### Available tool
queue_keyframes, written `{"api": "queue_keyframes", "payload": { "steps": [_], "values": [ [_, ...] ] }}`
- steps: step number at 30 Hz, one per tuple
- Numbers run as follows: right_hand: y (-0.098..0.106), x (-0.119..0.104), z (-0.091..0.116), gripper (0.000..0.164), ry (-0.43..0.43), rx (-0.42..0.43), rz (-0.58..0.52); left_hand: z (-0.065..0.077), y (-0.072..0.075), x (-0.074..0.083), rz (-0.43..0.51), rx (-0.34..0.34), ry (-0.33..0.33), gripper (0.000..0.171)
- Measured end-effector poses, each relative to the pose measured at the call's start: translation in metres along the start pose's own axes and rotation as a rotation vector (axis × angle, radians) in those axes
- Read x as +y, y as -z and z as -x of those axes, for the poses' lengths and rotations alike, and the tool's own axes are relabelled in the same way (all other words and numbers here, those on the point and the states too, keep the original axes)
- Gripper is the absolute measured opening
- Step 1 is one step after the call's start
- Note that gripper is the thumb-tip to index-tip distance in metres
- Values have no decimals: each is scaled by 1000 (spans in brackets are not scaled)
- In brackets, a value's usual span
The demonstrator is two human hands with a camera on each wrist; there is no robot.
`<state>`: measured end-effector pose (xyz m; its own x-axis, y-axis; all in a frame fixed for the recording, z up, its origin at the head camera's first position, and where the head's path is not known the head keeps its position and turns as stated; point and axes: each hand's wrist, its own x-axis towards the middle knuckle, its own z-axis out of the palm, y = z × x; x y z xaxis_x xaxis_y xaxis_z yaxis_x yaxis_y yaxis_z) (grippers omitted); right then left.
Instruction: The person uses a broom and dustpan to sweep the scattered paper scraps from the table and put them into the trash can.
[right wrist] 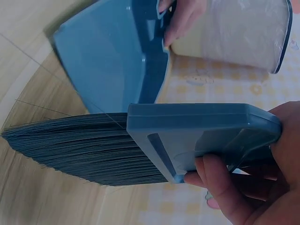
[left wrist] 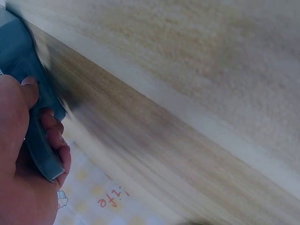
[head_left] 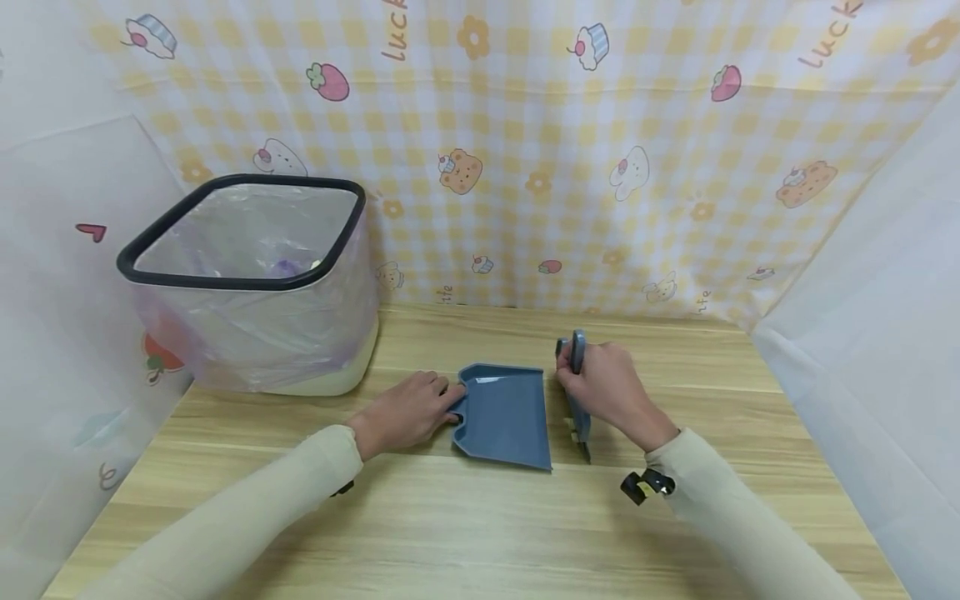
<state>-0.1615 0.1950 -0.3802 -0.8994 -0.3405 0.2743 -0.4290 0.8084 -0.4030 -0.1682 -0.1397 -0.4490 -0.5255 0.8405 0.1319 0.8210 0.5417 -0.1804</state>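
A blue-grey dustpan [head_left: 504,417] lies on the wooden table with its wide edge facing right. My left hand [head_left: 411,407] grips its short handle [left wrist: 44,152], fingers curled round it in the left wrist view. To the right of the pan, my right hand [head_left: 609,387] holds a small hand brush [head_left: 578,417] of the same colour. In the right wrist view its dark bristles [right wrist: 84,150] point down at the tabletop, a short gap from the dustpan's lip. Small pale yellow bits [head_left: 572,429] show beside the brush on its pan side.
At the back left stands a trash bin [head_left: 352,367] with a black rim and a clear bag liner [head_left: 255,333]; something purple [head_left: 285,267] shows inside. A yellow checked curtain [head_left: 510,233] hangs behind the table, and white sheets [head_left: 862,333] close off both sides.
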Motion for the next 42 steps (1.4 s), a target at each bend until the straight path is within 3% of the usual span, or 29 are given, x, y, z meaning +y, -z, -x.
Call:
{"api": "queue_keyframes", "payload": {
  "steps": [17,27,33,42],
  "values": [
    [-20,-30,-12,12,63,37,-84,1,0,1,-13,6,3,32],
    [-21,-42,-20,11,67,11,-131,0,-1,0,-4,12,11,34],
    [-11,-35,-14,12,35,27,-130,1,-1,1,0,16,8,34],
    [5,-14,0,13,-19,53,-33,1,-2,1,56,10,25,33]
  ]
}}
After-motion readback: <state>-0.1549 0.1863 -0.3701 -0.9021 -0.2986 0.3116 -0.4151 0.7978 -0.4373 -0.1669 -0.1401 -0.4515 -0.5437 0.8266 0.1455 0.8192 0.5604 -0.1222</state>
